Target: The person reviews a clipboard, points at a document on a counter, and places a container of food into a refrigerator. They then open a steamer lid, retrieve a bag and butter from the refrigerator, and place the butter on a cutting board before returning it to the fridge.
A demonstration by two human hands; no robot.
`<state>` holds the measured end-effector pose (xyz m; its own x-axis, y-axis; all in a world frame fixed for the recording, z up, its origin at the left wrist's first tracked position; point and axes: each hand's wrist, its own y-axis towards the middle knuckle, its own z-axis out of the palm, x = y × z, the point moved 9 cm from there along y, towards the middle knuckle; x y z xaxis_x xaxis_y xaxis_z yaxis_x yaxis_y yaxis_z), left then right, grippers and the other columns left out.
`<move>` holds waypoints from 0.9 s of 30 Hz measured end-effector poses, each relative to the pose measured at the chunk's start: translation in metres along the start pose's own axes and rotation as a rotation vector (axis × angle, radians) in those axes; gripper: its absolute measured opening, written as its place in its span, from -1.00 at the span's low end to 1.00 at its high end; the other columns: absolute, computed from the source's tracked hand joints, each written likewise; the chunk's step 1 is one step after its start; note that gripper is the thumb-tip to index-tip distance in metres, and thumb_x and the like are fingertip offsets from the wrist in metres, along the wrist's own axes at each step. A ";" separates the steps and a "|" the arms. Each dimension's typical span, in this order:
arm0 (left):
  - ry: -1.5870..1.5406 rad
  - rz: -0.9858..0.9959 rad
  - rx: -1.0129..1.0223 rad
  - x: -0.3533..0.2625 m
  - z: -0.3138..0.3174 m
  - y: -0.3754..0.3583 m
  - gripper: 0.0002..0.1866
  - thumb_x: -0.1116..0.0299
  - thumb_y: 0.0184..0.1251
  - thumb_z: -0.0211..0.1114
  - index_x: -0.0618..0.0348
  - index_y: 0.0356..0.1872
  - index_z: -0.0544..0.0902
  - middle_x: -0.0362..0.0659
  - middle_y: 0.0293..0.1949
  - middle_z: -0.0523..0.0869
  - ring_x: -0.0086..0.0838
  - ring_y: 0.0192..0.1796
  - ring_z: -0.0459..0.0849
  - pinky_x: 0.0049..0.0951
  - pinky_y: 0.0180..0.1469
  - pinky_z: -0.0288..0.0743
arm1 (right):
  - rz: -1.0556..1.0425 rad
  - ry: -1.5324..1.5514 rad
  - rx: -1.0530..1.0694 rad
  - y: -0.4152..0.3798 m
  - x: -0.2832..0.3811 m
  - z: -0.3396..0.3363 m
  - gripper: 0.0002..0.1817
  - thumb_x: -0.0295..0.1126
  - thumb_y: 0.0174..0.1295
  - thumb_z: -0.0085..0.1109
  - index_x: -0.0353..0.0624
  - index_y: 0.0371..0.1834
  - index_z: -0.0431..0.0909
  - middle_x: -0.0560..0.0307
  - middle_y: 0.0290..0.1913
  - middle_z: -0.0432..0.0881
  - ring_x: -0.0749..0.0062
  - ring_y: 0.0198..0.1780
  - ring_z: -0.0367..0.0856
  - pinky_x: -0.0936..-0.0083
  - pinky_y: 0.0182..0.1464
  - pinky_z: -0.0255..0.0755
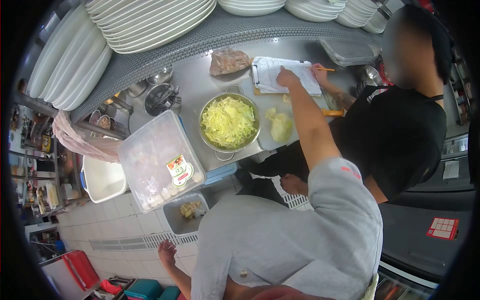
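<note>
My right hand (287, 78) reaches forward over the papers on a clipboard (265, 77), its index finger pointing and the other fingers curled in. It holds nothing that I can see. Low on the left, my left hand (167, 252) hangs over the tiled floor with its fingers apart and nothing in it. A metal colander (204, 127) full of shredded cabbage (228, 122) stands on the steel counter, left of my right arm. Part of a cabbage (281, 127) lies beside that arm. Beyond the colander is a bag of brownish food (228, 61).
A co-worker in black (395, 135) stands at the right, one hand (320, 74) holding a pencil over the papers. A lidded plastic box (157, 160) is at the counter's left edge, above a grey bin (185, 226). Stacked plates (150, 22) line the shelf.
</note>
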<state>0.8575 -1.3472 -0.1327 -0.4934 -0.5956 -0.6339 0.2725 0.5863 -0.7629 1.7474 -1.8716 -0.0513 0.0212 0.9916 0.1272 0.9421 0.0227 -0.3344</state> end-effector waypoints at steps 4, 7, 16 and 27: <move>0.044 -0.129 -0.023 0.053 -0.027 0.008 -0.71 0.24 0.39 0.23 0.12 0.04 0.54 -0.11 -0.24 0.65 -0.38 -0.37 0.64 -0.45 -0.48 0.53 | 0.070 -0.032 0.006 -0.012 -0.027 -0.021 -0.21 -0.35 0.28 -0.13 -0.03 0.63 -0.06 -0.09 0.39 0.47 0.09 0.38 0.47 0.16 0.35 0.36; -0.032 -0.249 -0.028 0.096 -0.043 0.000 -0.67 0.17 0.42 0.18 0.11 0.08 0.53 -0.09 -0.17 0.64 -0.34 -0.31 0.63 -0.36 -0.38 0.53 | -0.069 -0.131 0.045 0.019 -0.027 0.000 -0.20 -0.36 0.26 -0.11 0.00 0.63 -0.05 -0.12 0.34 0.51 0.06 0.33 0.52 0.18 0.31 0.40; 0.056 -0.344 -0.039 0.150 -0.065 0.000 -0.68 0.19 0.49 0.13 0.19 0.08 0.51 -0.03 -0.18 0.65 -0.31 -0.36 0.64 -0.28 -0.38 0.54 | -0.306 -0.157 0.060 -0.020 0.084 -0.009 -0.19 -0.44 0.20 -0.07 0.10 0.61 0.03 -0.16 0.26 0.57 0.02 0.27 0.55 0.19 0.26 0.42; 0.060 -0.283 -0.133 0.137 -0.066 -0.039 -0.67 0.16 0.48 0.14 0.16 0.07 0.52 -0.05 -0.22 0.66 -0.33 -0.37 0.64 -0.29 -0.40 0.55 | -0.172 -0.175 0.009 -0.003 0.073 -0.002 -0.29 -0.36 0.33 -0.17 0.12 0.61 0.05 -0.02 0.30 0.57 0.12 0.28 0.57 0.14 0.24 0.46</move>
<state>0.7246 -1.4157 -0.1812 -0.5835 -0.7141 -0.3868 0.0091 0.4705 -0.8824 1.7470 -1.7993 -0.0396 -0.1986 0.9799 0.0193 0.9237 0.1937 -0.3304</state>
